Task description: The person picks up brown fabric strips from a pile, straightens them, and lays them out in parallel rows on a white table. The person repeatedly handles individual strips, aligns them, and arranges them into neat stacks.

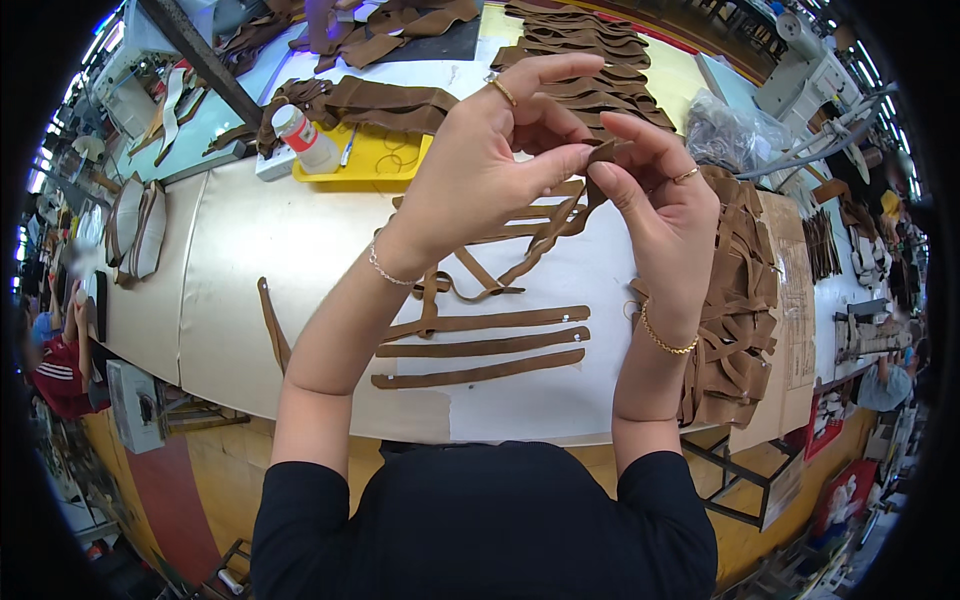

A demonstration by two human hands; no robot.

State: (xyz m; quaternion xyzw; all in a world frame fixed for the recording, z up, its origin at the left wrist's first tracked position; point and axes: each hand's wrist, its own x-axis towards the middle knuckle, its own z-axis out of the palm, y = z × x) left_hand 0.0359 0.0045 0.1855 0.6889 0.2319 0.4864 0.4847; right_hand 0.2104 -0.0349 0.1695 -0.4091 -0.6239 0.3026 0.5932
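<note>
strip, brown, is up at your fingertips, above the table. your left hand has it in a narrow pinch near the thumb tip, index finger arched higher and apart from it. your right hand also pinches narrow, thumb on the near side; fingers partly hide the contact. thumbs sit close together. slack hangs down from the pinch toward loose strips on the tabletop; can't tell where its lower end lies.

nearer you, three flat strips lie roughly parallel, well apart from both hands. one lone strip sits beside your left forearm, slightly bent.

to your right, big tangled pile of brown strips, partly behind your right wrist, cardboard just beyond it. clear plastic bag sits past the pile's far end.

ahead of your left hand: yellow tray with rubber bands in it, white bottle with a red label at its left side, brown bundle just behind. more brown strips are stacked in rows at the far edge, beyond your fingers.
</note>
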